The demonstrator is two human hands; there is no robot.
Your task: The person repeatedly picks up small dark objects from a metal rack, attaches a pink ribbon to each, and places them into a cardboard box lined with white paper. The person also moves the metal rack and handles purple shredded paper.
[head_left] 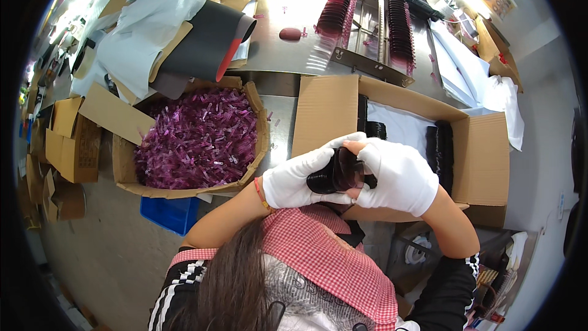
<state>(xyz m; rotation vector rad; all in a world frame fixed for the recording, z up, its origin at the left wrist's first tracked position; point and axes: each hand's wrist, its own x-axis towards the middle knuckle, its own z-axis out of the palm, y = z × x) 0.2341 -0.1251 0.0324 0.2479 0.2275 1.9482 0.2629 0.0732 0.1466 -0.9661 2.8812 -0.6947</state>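
Note:
A stack of dark tinted lenses is held in front of my chest. My left hand, in a white glove, is closed around the stack from the left. At the stack's right end, my gloved right hand closes on it, its bare fingertips touching a purplish lens. Just beyond both hands stands an open cardboard box. Its white liner has dark rows of stacked lenses against it. My hands cover part of the box's near side.
On the left, a cardboard carton is full of purple plastic scraps. A metal rack holding two rows of dark lenses stands on the steel table, near a loose lens. Beneath the carton is a blue bin.

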